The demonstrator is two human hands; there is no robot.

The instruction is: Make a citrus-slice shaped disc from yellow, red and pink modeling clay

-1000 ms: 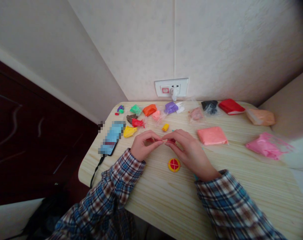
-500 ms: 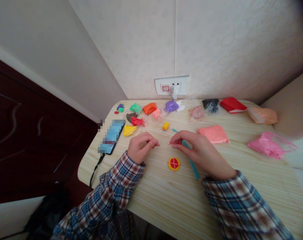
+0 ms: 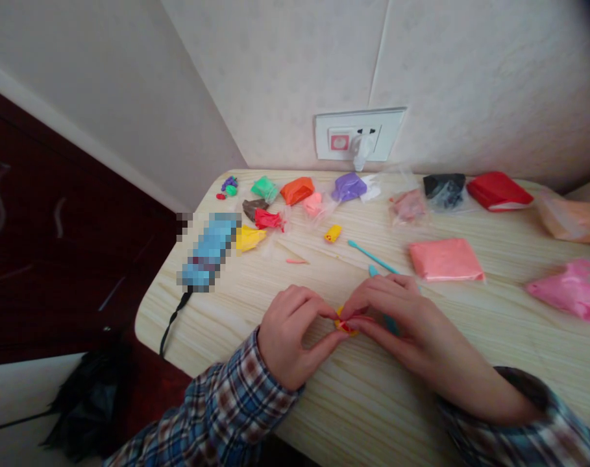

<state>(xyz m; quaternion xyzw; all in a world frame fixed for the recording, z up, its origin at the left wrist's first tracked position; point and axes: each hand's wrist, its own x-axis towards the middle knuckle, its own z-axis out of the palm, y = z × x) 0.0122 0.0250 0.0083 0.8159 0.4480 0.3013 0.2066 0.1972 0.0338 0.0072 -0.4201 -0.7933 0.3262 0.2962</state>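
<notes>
- Pinching the rim of a red-and-yellow disc (image 3: 344, 326) at the table (image 3: 256, 285): the left hand (image 3: 289, 338).
- Right hand (image 3: 409, 321): fingertips close together over it; their grip is hidden.
- Disc looks formed; a pink strip (image 3: 297, 261) lies apart, unattached.

That small disc (image 3: 344, 326) is yellow-rimmed, red inside. It sits at the left hand (image 3: 295, 334) and right hand's (image 3: 411, 324) fingertips, partly hidden.

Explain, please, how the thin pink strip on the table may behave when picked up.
Being slender, the pink strip is probably light and might bend or break. Lying low on the table, it may lift awkwardly.
</notes>
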